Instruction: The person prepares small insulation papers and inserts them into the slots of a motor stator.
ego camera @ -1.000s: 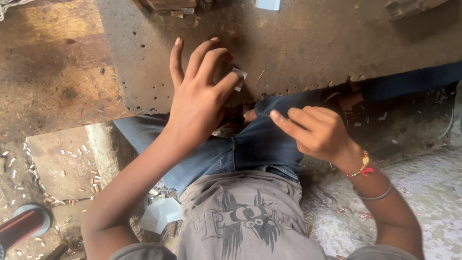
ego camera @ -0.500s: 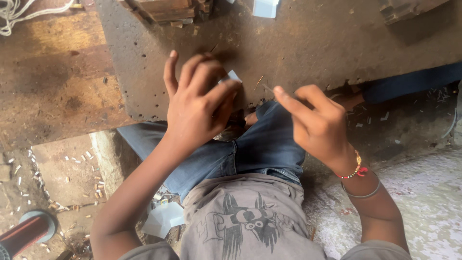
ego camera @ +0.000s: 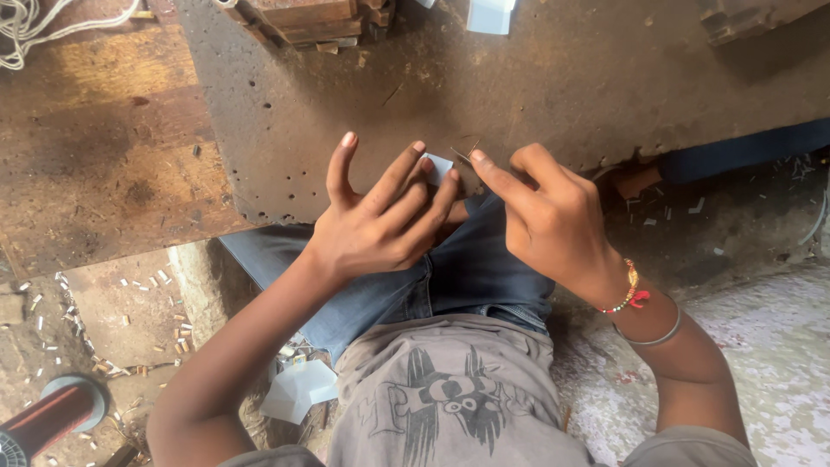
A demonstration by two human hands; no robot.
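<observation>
Head view looks down over a grey printed shirt (ego camera: 450, 402) and blue jeans (ego camera: 450, 268), and every place below is told from the bench (ego camera: 553, 78), the dark pitted slab across the top. Nearest the camera, well short of the bench on the left, a spool (ego camera: 52, 419) of reddish wire stands on the floor among small pale offcuts, and a pale folded sheet (ego camera: 298, 389) lies beside the hip. Just at the bench's near edge the left hand (ego camera: 380, 220) has its fingers spread and half curled, its fingertips steadying a small pale paper slip (ego camera: 439, 164); whether the thumb pinches it from beneath I cannot tell. Beside it, also at the near edge, the right hand (ego camera: 549, 220) is closed in a pinch, index finger stretched toward the slip, with something thin and wire-like (ego camera: 462, 156) showing at its tip; what that is stays too small to name. To do this well, I judge the slip should be braced against the bench edge, kept flat, with the right fingertip working close to the pinch so the thin piece does not buckle. Farther, on the bench's far side, lie a wooden block (ego camera: 303, 17) and a pale card (ego camera: 491, 15).
</observation>
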